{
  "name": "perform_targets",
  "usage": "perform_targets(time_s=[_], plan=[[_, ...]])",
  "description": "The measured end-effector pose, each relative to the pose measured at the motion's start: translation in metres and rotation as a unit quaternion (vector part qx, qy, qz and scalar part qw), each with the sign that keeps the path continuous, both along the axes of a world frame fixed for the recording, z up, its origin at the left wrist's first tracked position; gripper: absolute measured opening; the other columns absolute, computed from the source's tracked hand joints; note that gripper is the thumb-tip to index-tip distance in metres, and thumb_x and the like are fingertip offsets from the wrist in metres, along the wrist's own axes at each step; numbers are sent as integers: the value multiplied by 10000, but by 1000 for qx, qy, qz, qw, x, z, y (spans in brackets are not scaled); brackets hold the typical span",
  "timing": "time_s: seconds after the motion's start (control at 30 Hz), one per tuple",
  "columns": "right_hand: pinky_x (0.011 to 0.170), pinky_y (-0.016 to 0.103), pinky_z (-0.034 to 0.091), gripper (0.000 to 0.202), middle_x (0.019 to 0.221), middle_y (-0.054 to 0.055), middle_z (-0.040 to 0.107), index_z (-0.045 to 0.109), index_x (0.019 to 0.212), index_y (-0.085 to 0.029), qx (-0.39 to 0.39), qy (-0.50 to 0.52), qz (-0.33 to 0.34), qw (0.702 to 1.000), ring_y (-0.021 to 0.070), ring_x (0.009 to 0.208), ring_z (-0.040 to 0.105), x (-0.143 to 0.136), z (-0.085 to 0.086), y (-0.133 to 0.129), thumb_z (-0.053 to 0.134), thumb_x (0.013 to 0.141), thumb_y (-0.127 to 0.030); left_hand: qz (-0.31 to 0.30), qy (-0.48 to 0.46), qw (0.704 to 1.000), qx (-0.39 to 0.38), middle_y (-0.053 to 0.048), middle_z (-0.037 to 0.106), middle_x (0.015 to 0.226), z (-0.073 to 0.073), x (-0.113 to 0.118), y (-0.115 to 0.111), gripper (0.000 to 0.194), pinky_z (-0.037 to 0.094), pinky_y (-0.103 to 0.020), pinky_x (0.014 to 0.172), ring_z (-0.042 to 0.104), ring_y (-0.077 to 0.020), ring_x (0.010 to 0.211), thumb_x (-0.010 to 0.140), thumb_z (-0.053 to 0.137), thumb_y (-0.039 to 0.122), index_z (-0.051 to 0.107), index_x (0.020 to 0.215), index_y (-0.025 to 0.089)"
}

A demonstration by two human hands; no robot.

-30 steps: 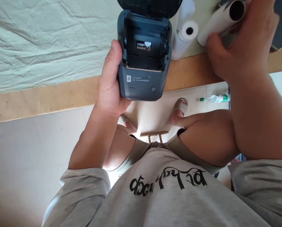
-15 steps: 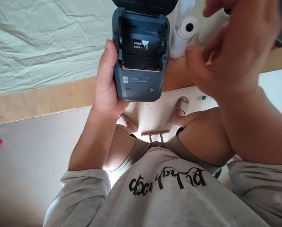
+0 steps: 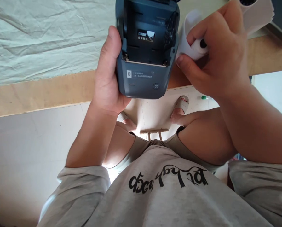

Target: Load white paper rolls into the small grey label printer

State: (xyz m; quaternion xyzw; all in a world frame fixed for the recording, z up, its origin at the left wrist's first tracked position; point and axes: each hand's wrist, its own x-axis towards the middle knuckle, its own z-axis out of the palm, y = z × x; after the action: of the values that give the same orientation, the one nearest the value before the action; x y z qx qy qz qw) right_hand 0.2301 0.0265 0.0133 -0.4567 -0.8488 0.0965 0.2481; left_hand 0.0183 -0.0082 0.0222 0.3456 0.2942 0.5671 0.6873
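A dark blue label printer [image 3: 143, 78] with its lid raised shows a hollow bay with a small label inside and no roll in it. My left hand [image 3: 107, 72] holds it by its left side and underside, thumb along the edge. To the right of the printer, my right hand [image 3: 221, 56] has its thumb and fingers around a small white paper roll [image 3: 197, 49] with a dark core. Loose white paper curls beside that roll.
A larger white roll [image 3: 257, 15] lies at the upper right, near a dark flat object [image 3: 281, 19]. Pale wrinkled cloth [image 3: 48, 41] covers the left of the table, whose wooden edge [image 3: 41, 97] runs across. My legs and a small wooden stool are below.
My right hand has come down and left, its fingers closing on the small roll. The printer appears slightly higher and further right in view, still in my left hand.
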Motion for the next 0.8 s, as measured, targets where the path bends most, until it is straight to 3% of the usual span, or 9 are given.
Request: perform_targets(time_s=[0.07, 0.2, 0.37, 0.53, 0.7, 0.8], plan=[[870, 230, 448, 375, 1087, 44, 523, 546, 1130, -190, 2, 16, 19, 1000, 42, 1015, 501, 3, -1, -4, 554, 825, -408, -5, -3, 1000, -7, -34, 682, 1191, 0, -1, 0, 622, 524, -432, 1111, 499, -275, 1381, 1016, 166, 466, 724, 934, 203], [833, 181, 439, 498, 1139, -7, 583, 454, 1253, -209, -73, 43, 28, 996, -1, 958, 528, 5, 1, -11, 529, 760, -185, -26, 8, 1000, -14, -31, 653, 1263, -1, -3, 1, 595, 550, -386, 1074, 479, -264, 1401, 1012, 164, 481, 695, 980, 215], [931, 226, 464, 405, 1097, 58, 511, 554, 1177, -192, 16, 6, 34, 999, 58, 1059, 505, 4, -1, -11, 571, 809, -361, -41, -27, 999, 3, -60, 661, 1230, -1, -3, 2, 520, 543, -377, 1084, 471, -271, 1409, 1015, 256, 472, 680, 965, 176], [1001, 232, 469, 526, 1182, 33, 524, 466, 1243, -156, -15, 28, 37, 999, 56, 1099, 514, 3, -1, -11, 483, 720, -101, -40, -67, 997, -2, -70, 669, 1187, 1, 1, 1, 731, 547, -437, 1085, 503, -256, 1386, 1016, 28, 467, 675, 887, 154], [966, 251, 467, 425, 1125, 47, 491, 521, 1209, -207, 4, -5, 15, 1000, 74, 1091, 499, 2, 0, -12, 548, 785, -235, -35, -37, 999, -6, -72, 668, 1207, 1, 2, 1, 750, 546, -428, 1096, 498, -254, 1394, 1012, 1, 459, 680, 930, 151], [999, 240, 472, 502, 1198, 20, 513, 431, 1285, -235, -18, 24, 22, 999, 57, 1094, 523, 2, 0, -12, 532, 793, -226, -34, -28, 999, 1, -31, 674, 1184, 2, 1, 0, 672, 542, -468, 1093, 486, -258, 1407, 1031, 69, 411, 682, 900, 170]])
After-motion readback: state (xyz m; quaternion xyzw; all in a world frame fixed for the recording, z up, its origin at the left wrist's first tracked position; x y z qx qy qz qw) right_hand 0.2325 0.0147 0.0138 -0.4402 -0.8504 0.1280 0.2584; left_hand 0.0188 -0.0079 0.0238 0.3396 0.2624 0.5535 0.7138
